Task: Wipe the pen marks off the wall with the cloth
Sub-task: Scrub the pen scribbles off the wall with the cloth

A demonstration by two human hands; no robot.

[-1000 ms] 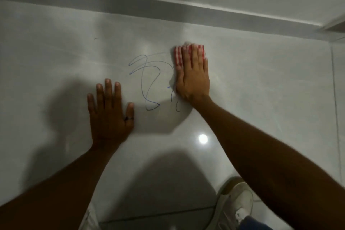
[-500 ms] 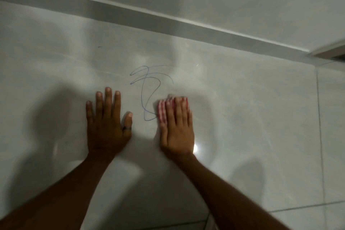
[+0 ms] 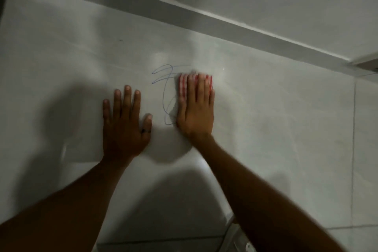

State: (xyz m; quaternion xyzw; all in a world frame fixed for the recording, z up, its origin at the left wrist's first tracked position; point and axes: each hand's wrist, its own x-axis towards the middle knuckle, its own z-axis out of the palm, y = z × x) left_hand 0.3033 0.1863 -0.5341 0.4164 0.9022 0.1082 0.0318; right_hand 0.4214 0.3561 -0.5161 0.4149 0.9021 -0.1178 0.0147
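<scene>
Blue pen marks [image 3: 163, 80] loop across a glossy pale grey tiled wall [image 3: 276, 108]. My right hand [image 3: 196, 110] lies flat over a red-and-white checked cloth [image 3: 182, 86], pressing it on the right part of the scribble; only the cloth's top and left edge show past the fingers. My left hand [image 3: 126, 122] rests flat on the wall to the left of the marks, fingers spread, a dark ring on the thumb, holding nothing.
A grey band [image 3: 184, 12] runs diagonally across the wall above the marks. A vertical tile joint [image 3: 352, 149] lies at the right. A white shoe [image 3: 243, 243] shows at the bottom edge on the floor.
My right hand with the cloth slid down beside the lower scribble, then back up over its right part. The marks to the right of the scribble are gone. My left hand stayed put.
</scene>
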